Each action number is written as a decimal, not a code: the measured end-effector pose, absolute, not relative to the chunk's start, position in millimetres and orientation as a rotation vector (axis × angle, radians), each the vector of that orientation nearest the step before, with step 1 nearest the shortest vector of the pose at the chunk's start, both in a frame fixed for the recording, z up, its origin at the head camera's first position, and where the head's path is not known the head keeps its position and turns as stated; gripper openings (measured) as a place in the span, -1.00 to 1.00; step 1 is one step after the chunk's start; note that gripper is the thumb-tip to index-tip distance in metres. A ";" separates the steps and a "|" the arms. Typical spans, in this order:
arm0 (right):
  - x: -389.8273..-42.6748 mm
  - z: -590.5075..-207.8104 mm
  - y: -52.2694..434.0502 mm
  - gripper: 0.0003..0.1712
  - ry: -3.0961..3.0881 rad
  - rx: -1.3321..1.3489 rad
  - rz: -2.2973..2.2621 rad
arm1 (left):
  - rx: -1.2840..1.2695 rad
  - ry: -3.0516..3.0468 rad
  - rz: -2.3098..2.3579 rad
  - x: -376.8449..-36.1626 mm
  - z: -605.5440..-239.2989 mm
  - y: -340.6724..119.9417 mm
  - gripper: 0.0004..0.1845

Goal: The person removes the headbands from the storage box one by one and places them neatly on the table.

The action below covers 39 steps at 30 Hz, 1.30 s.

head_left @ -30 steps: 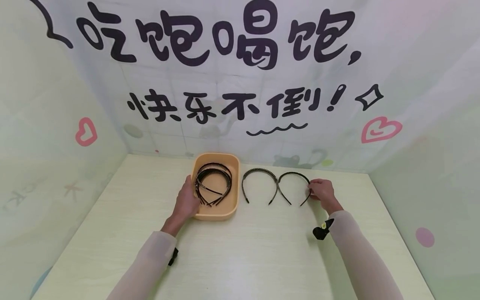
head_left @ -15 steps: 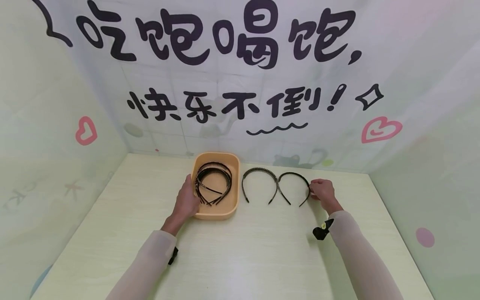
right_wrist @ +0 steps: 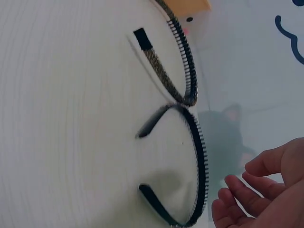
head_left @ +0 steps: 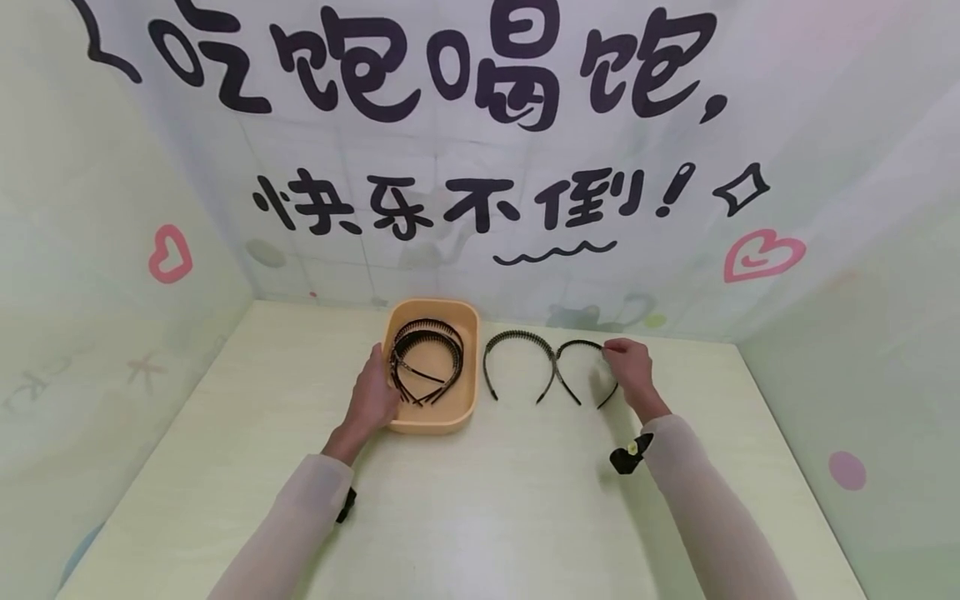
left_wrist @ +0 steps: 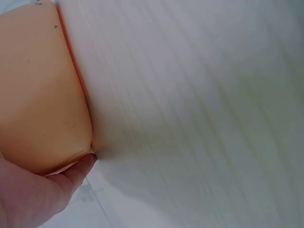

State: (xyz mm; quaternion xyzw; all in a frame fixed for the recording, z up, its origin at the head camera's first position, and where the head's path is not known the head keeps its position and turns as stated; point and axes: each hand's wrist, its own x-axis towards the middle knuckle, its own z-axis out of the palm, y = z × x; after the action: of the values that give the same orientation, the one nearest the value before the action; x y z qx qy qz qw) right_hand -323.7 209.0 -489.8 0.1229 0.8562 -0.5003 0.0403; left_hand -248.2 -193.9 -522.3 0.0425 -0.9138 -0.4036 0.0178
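Two hands are at work, mine, and neither has closed on a hairband. My left hand grips the near left edge of the yellow tray, palm against its outer wall and thumb over the rim; the left wrist view shows a fingertip pressed to the tray's rounded side where it meets the table. Inside the tray lies a small heap of black hairbands, overlapping one another. My right hand hangs over the right side of the rightmost hairband, the fingers loosely bent and apart; from the right wrist camera the fingertips sit just beside the toothed arc without touching it, so this hand holds nothing. That hairband lies flat on the table, its open ends toward me. Just left of it lies a second hairband, a toothed one, and the two meet where their neighbouring ends come together. This second band lies between the tray and the first. Behind the table stands a pale wall with large black lettering and pink hearts.
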 end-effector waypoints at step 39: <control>-275.5 -475.3 -12.0 -0.09 1.945 0.043 -1.695 | 0.146 -2.852 -1.237 -250.7 -523.1 -191.9 -0.10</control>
State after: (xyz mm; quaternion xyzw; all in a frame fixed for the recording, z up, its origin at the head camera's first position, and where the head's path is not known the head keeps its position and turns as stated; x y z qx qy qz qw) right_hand -275.5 -12.0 -475.3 0.0159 0.7243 -0.6313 0.2768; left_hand -250.7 -191.9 -523.1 0.0470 -0.9163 -0.3975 0.0148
